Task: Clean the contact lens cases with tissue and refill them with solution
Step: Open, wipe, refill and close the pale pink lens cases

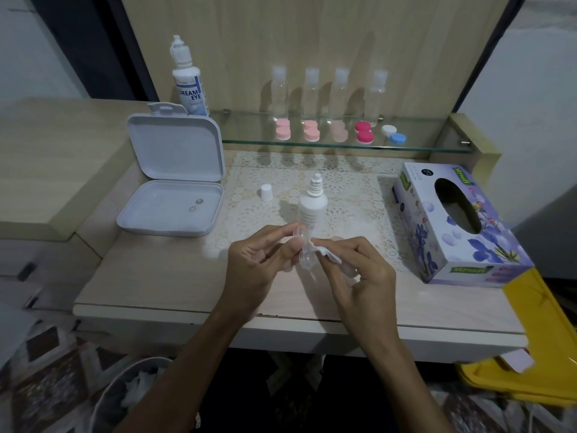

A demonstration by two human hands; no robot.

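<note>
A pale wooden vanity top [150,276] with a lace mat fills the view, a glass shelf [406,145] running along its back at twelve o'clock. On that shelf five capped lens cases [364,131] sit in a row before four clear bottles [341,92]; whether they are already cleaned or still waiting cannot be told. At ten o'clock an open white box [171,210] holds two lenses [195,205]. An uncapped solution bottle [312,207] stands mid-mat, its cap [266,192] just to the left, so refilling looks prepared but not yet done for the case in hand. The tissue box [459,223] lies at three o'clock.

The wiping step appears under way. The left hand [259,264] pinches a clear lens case [303,248] between thumb and curled fingers, holding it on edge in front of the bottle. The right hand [359,270] grips a wad of tissue [327,254] and presses it against the case's lower well.
</note>
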